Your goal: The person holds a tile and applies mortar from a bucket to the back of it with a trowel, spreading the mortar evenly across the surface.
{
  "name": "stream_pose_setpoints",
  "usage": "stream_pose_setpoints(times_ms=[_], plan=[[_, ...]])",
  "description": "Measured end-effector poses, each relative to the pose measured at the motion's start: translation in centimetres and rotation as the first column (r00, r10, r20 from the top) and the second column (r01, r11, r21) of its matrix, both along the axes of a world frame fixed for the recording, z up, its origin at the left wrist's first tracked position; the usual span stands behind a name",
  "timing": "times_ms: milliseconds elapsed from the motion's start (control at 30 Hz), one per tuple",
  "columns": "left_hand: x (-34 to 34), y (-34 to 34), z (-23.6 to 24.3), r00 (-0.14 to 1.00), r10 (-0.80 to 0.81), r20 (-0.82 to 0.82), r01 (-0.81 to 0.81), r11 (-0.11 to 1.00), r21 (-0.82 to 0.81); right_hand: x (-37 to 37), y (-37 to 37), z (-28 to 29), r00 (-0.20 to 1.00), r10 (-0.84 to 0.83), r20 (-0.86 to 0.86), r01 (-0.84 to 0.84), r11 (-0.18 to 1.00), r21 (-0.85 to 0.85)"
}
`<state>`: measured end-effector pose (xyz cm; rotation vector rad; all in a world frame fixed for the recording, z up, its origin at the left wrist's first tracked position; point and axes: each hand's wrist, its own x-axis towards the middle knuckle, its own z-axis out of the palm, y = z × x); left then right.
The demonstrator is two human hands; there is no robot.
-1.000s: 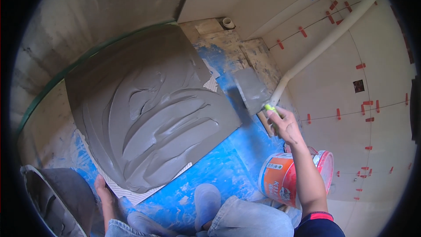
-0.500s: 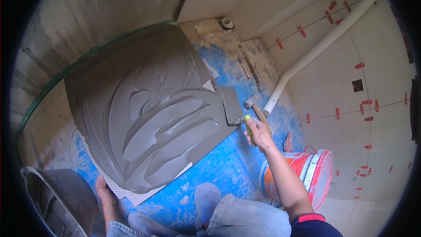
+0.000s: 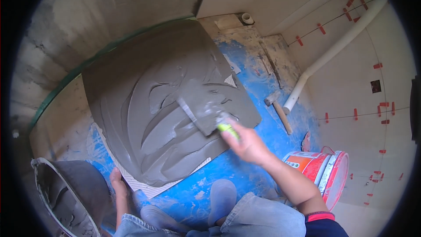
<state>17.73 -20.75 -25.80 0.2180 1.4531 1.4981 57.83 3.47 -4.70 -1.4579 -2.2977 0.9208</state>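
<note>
A large tile lies on the floor, its ribbed pale back (image 3: 163, 189) showing along the near edge. Grey mortar (image 3: 144, 83) covers most of it in thick, uneven sweeps. My right hand (image 3: 249, 144) is closed around the yellow-green handle of a trowel (image 3: 209, 123). The trowel's blade lies on the mortar toward the tile's right side, slightly blurred by motion. At the near left corner my left hand (image 3: 118, 182) grips the tile's edge, some of its fingers hidden.
A dark bucket (image 3: 87, 184) with mortar inside stands at near left. At right are a hammer (image 3: 280, 114), a tipped red-and-white bucket (image 3: 313, 166) and a white pipe (image 3: 324, 57) along the tiled wall. Blue-coated floor (image 3: 201, 204) surrounds my knees.
My right hand has swung the trowel leftward from the tile's right edge onto the mortar. The whole view has shifted a little; my left hand stays at the tile's corner.
</note>
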Motion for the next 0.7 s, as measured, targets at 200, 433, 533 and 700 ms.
stream_pose_setpoints(times_ms=[200, 433, 533, 700], plan=[[-0.4, -0.4, 0.5, 1.000, -0.008, 0.015, 0.009, 1.000, -0.019, 0.2, 3.4, -1.4, 0.956, 0.012, 0.293, -0.035, 0.997, 0.074], [-0.2, -0.7, -0.3, 0.999, 0.046, -0.002, -0.046, 0.998, -0.043, 2.5, 4.8, 0.7, 0.928, -0.358, 0.106, 0.371, 0.858, -0.356], [0.2, -0.2, 0.8, 0.999, 0.004, 0.034, -0.004, 1.000, 0.023, 2.0, 2.1, 1.6, 0.911, -0.409, 0.048, 0.365, 0.747, -0.557], [0.1, 0.2, 0.6, 0.999, -0.026, 0.025, 0.026, 0.999, 0.023, 6.3, 2.4, -1.5, 0.904, -0.281, 0.324, 0.264, 0.960, 0.097]])
